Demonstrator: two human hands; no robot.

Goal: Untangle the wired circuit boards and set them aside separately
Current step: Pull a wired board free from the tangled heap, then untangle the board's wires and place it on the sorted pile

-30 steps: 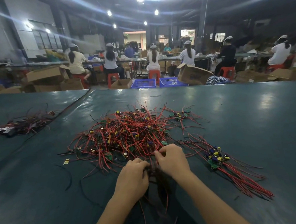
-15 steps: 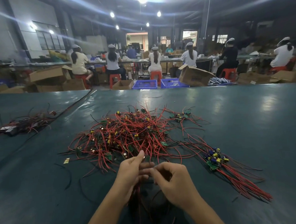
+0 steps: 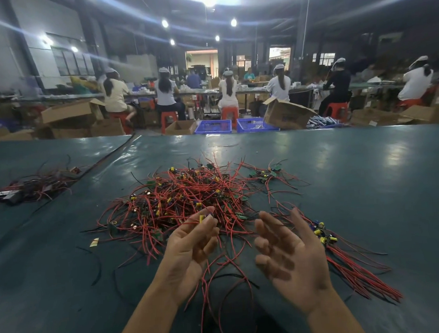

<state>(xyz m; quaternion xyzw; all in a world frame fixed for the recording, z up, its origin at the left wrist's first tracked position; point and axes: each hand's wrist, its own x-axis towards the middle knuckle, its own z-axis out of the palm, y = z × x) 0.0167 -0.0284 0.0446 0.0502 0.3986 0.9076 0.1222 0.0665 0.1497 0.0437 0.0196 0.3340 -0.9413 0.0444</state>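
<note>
Green bench mat (image 3: 367,184) carries the tangled wired circuit boards (image 3: 186,193), left hand (image 3: 192,246) pinching 1 board (image 3: 203,218) over the pile's near edge, right hand (image 3: 291,254) spread empty; limp leads (image 3: 222,186) probably snag, so hold boards.

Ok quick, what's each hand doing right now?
Left hand: pinching a wired circuit board.
Right hand: open, holding nothing.

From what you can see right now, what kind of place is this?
Most likely an electronics assembly workshop: a pile of wired circuit boards lies on a long green table, workers in white caps sit in a row behind, and cardboard boxes and blue crates stand on the floor.
</note>
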